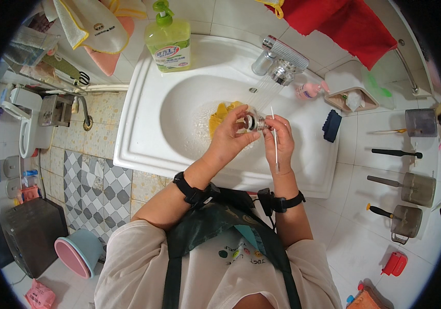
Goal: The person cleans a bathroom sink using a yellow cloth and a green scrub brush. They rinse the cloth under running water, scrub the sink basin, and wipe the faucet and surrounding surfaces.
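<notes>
Over the basin of the white sink [127,135], my left hand [224,141] holds a small shiny round piece [252,123], glass or metal, with a dark ring inside its opening. My right hand [282,143] grips a thin white stick [275,143], a slim brush or swab, and its fingertips meet the right side of the round piece. Water streams from the chrome faucet [282,73] just behind my hands. Under my left hand, a yellow cloth [218,117] lies in the wet basin, partly hidden by that hand.
A green pump bottle [168,46] stands on the sink's back left. On the right ledge are a pink pump bottle [311,90] and a dark blue scrubber [331,125]. Wall cups [417,189] with brushes hang at right; a red cloth [340,27] hangs behind.
</notes>
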Tool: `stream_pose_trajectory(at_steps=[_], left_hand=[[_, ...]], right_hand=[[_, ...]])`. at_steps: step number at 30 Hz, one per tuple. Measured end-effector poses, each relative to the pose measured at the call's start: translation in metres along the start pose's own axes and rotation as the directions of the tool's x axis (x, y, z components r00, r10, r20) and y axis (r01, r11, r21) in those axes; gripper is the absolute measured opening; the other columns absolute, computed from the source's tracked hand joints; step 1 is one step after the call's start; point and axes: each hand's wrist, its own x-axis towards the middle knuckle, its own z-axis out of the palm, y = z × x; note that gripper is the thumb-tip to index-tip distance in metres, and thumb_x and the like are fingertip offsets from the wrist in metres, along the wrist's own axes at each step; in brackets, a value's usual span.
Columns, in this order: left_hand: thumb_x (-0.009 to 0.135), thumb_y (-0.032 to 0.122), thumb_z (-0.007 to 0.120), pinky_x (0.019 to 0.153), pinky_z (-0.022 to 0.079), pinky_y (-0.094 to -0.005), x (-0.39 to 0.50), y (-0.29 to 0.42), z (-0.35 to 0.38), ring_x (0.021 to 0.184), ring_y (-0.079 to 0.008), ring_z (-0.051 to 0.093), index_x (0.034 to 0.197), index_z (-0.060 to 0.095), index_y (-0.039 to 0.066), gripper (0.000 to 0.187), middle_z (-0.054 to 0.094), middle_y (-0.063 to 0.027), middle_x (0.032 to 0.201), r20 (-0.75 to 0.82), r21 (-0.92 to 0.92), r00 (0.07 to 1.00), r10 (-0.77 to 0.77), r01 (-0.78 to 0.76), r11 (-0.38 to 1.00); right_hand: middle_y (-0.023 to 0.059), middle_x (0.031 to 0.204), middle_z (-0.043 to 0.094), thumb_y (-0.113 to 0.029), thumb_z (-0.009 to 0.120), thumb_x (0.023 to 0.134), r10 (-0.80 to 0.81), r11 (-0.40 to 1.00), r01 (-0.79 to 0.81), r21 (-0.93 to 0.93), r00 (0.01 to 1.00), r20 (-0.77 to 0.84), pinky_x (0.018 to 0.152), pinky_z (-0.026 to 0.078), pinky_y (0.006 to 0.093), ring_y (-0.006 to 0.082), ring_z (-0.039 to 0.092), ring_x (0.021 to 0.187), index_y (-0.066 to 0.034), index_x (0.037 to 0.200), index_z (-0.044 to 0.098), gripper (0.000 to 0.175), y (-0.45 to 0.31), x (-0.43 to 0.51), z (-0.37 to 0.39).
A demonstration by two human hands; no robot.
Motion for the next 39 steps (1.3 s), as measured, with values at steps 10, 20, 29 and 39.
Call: stream_pose_trajectory(at_steps=[10, 20, 29, 39], left_hand=[[0.068, -0.005, 0.069, 0.086, 0.045, -0.0324, 0.007, 0.001, -0.005, 0.106, -0.0218, 0.048, 0.13, 0.031, 0.007, 0.074, 0.044, -0.0108, 0.119, 0.023, 0.054, 0.993, 0.119, -0.12, 0.991], [0.065, -0.002, 0.071, 0.091, 0.042, -0.0343, 0.008, 0.011, -0.005, 0.11, -0.0189, 0.046, 0.125, 0.041, 0.006, 0.068, 0.044, -0.0063, 0.123, 0.117, 0.524, 0.967, 0.224, -0.252, 0.814], [0.08, 0.01, 0.064, 0.083, 0.044, -0.0303, 0.017, 0.0, -0.009, 0.095, -0.0182, 0.053, 0.121, 0.044, 0.002, 0.047, 0.054, -0.0082, 0.107, -0.033, 0.257, 0.978, 0.206, -0.191, 0.947], [0.081, 0.008, 0.061, 0.075, 0.046, -0.0247, 0.021, 0.004, -0.012, 0.085, -0.011, 0.052, 0.114, 0.05, 0.0, 0.035, 0.053, -0.003, 0.091, -0.039, 0.216, 0.999, 0.036, -0.027, 0.976]], right_hand=[[0.0097, 0.102, 0.055, -0.005, 0.054, 0.083, 0.145, 0.979, -0.142, 0.148, 0.989, -0.007, 0.083, 0.044, 0.0287, 0.0181, 0.055, 0.09, -0.0001, 0.102, 0.053, 0.019, -0.007, 0.006, 0.0], [0.006, 0.086, 0.058, -0.018, 0.053, 0.088, 0.591, 0.187, -0.708, 0.681, 0.634, 0.498, 0.064, 0.045, 0.0285, 0.0152, 0.055, 0.072, -0.0016, 0.099, 0.052, 0.02, -0.002, 0.022, 0.0], [0.0075, 0.093, 0.055, -0.004, 0.056, 0.083, 0.529, 0.252, -0.566, 0.785, 0.76, 0.378, 0.072, 0.046, 0.0304, 0.0166, 0.055, 0.082, -0.0011, 0.104, 0.049, 0.022, 0.012, 0.028, 0.005], [0.0089, 0.1, 0.054, 0.004, 0.054, 0.08, 0.425, 0.318, -0.514, 0.797, 0.829, 0.365, 0.082, 0.045, 0.0305, 0.0162, 0.054, 0.091, -0.0004, 0.109, 0.047, 0.03, 0.011, 0.026, 0.007]])
